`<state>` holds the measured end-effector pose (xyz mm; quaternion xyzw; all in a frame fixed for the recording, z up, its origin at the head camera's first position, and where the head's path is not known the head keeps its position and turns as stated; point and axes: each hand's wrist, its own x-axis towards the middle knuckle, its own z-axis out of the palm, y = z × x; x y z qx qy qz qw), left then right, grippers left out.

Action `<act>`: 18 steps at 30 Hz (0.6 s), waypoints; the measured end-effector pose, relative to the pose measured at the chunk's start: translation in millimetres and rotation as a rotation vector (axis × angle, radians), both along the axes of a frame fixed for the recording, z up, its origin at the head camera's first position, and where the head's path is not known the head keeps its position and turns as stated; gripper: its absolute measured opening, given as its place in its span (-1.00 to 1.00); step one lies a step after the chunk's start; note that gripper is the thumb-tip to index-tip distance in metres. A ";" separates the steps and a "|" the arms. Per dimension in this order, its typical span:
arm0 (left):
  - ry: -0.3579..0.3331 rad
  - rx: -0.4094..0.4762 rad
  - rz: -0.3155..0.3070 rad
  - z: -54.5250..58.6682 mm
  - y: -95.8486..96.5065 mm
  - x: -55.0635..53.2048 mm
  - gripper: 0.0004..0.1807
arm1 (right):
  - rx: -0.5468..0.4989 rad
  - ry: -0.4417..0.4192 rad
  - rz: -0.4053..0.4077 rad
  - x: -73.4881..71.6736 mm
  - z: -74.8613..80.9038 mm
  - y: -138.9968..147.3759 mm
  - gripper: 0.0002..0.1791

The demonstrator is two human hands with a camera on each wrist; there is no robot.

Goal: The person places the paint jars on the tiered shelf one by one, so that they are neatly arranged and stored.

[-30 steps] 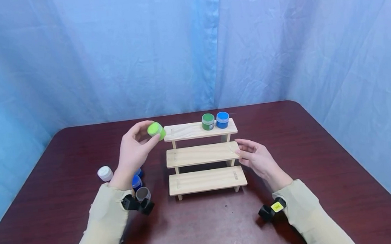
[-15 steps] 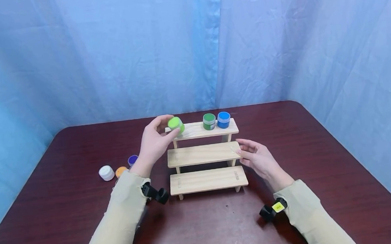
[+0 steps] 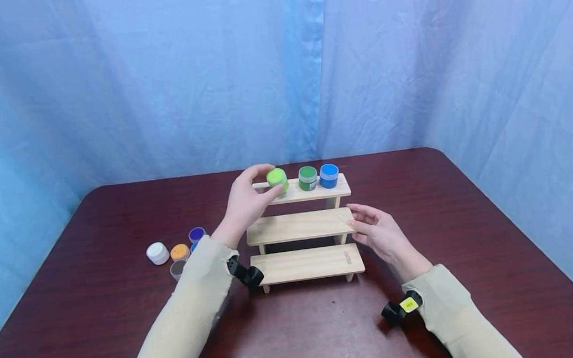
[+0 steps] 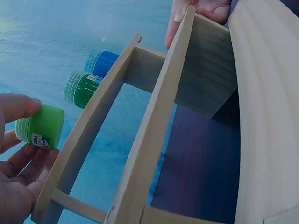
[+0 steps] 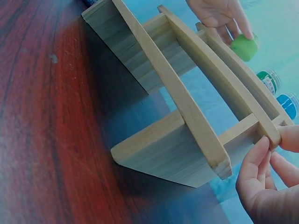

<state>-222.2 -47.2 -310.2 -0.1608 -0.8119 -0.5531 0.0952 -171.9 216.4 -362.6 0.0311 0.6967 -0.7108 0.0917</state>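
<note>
Carefully, a person's left hand pinches a light green jar between thumb and fingers, holding it upright just over the top board of a three-tier wooden stand; from the left wrist, a gap shows between jar and board. Across from it, the right hand grips the right end of the middle board, thumb and fingertips closed on its corner. Beside the light green jar, a dark green jar and a blue jar stand near each other toward the right end of the top board. Off to the left, on the dark red table, a white jar, an orange jar, a purple jar and a grey-brown jar sit in a cluster, with another blue one partly hidden behind the pale left sleeve. Light blue curtains hang behind the table.
</note>
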 end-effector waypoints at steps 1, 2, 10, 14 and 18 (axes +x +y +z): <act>0.000 -0.004 0.002 0.2 1.1 -1.0 -0.57 | -0.003 -0.002 -0.002 0.0 -0.1 0.1 -0.40; -0.003 -0.004 0.004 0.4 2.2 -2.0 -0.57 | -0.001 -0.002 -0.003 -0.2 -0.4 0.3 -0.40; -0.021 -0.057 -0.017 2.8 10.3 -6.9 -0.56 | -0.001 -0.001 -0.001 -1.0 -1.7 1.2 -0.40; -0.023 -0.088 -0.025 2.1 12.1 -8.4 -0.56 | 0.010 0.004 0.003 -1.0 -2.5 1.7 -0.40; -0.020 -0.103 -0.040 1.5 12.5 -9.1 -0.59 | 0.013 0.007 0.006 -1.0 -3.2 2.1 -0.40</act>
